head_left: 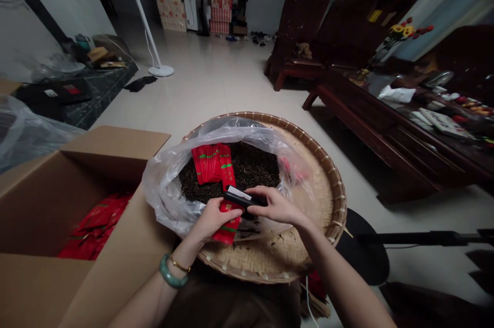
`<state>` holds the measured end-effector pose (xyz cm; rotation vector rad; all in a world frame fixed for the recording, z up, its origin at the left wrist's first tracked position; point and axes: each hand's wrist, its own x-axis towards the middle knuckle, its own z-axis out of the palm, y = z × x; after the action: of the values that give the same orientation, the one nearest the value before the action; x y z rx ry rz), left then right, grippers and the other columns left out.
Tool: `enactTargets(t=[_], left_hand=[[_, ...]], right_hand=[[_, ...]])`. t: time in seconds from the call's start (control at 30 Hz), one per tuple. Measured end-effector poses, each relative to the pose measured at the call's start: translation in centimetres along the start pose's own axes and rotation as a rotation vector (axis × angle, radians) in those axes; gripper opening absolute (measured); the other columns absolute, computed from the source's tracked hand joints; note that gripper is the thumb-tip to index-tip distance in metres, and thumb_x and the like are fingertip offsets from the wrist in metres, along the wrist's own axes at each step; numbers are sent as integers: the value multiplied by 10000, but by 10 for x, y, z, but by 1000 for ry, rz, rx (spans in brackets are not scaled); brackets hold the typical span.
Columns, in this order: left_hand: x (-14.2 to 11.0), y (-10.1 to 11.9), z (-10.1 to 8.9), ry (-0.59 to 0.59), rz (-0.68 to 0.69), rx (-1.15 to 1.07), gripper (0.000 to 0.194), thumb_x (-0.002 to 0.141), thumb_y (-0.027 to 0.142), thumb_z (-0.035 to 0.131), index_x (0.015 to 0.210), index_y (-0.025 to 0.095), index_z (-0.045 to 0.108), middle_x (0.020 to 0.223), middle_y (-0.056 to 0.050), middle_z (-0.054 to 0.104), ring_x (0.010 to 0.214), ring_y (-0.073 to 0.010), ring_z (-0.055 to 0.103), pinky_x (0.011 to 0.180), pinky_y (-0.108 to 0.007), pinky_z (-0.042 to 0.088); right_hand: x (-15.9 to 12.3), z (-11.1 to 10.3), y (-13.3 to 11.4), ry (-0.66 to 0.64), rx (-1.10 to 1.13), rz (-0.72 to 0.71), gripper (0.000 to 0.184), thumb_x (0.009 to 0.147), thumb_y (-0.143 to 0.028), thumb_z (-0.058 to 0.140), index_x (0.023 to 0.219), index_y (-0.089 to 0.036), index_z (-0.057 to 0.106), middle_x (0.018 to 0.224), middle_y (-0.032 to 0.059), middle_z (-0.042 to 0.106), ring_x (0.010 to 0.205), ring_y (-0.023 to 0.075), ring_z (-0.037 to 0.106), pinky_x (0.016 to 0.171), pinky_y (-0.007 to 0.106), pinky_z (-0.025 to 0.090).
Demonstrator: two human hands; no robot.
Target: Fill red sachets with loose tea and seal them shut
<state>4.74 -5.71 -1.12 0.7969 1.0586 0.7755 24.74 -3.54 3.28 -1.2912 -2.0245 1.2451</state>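
My left hand [214, 217] is closed around a small red packet [227, 227], held upright over the near edge of a clear plastic bag [165, 184]. My right hand [274, 207] grips a black handheld sealer [241, 196] clamped across the packet's top. Inside the bag lies a heap of dark loose tea leaves [254, 168] with a fanned stack of empty red packets [212, 163] on top. The bag rests on a round woven bamboo tray [320, 184] on my lap.
An open cardboard box [46, 199] at my left holds several red packets [96, 227]. A dark wooden table [405, 132] with clutter stands at right, wooden chairs behind it. A standing fan [154, 34] and stacked cartons are at the far wall. A black stand base sits at lower right.
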Motion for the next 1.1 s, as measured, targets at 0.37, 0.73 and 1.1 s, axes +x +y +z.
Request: enactTargets(t=[0.37,0.73,1.1], left_hand=[[-3,3,1,19,-45,14,516,428,422,871,738,102,610,615,-28,664,578,-185,661,525,-234,503],[-5,5,-1,-17,-76,33,506,460,405,856,787,99,621,673,-42,678,580,-178,653,533,-240,498],[-3,4,-2,-2,-64,63,476,461,396,853,753,105,614,627,-25,662,557,-175,644,521,-242,496]], right_hand=[[5,9,-12,9,-66,40,301,784,-236,591,1058,-171,697,958,40,730,794,201,636,710,289,473],[3,-4,3,-4,133,113,415,750,-351,653,1118,-162,660,1026,61,704,782,189,622,637,273,482],[3,7,2,25,23,52,316,755,-286,644,1051,-184,690,981,38,725,852,219,633,763,316,483]])
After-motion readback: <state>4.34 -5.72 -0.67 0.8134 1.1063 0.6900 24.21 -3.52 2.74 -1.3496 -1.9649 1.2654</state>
